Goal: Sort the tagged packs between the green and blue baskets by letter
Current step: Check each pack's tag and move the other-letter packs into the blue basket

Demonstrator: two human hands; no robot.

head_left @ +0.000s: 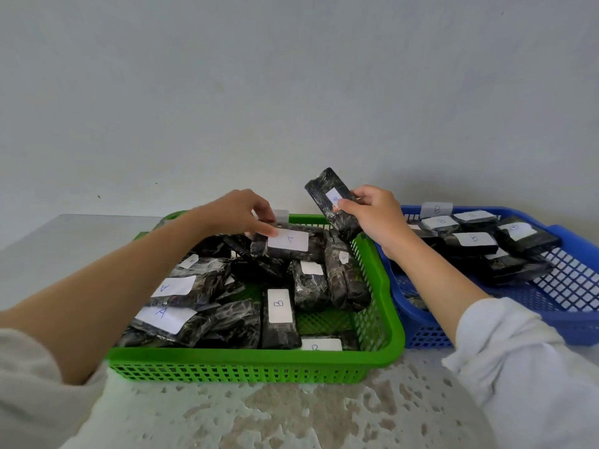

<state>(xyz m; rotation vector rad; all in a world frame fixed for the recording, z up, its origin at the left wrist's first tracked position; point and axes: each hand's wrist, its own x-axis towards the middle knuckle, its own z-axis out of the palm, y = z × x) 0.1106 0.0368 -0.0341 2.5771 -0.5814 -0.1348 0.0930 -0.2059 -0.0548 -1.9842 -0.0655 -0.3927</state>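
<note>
Grips raised pack (324,186) in right hand (372,215) above green basket (252,358); pinches A pack (291,243) under left hand (240,212) fingertips.

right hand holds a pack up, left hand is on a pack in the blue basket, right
No: the head view shows the left hand on the pack tagged A in the green basket. The right hand does hold a pack up.

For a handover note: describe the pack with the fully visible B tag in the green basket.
Find the green basket, left of the blue basket. Near its front middle a dark pack lies front to back. Its white tag reads B; left neighbours read A.
</note>
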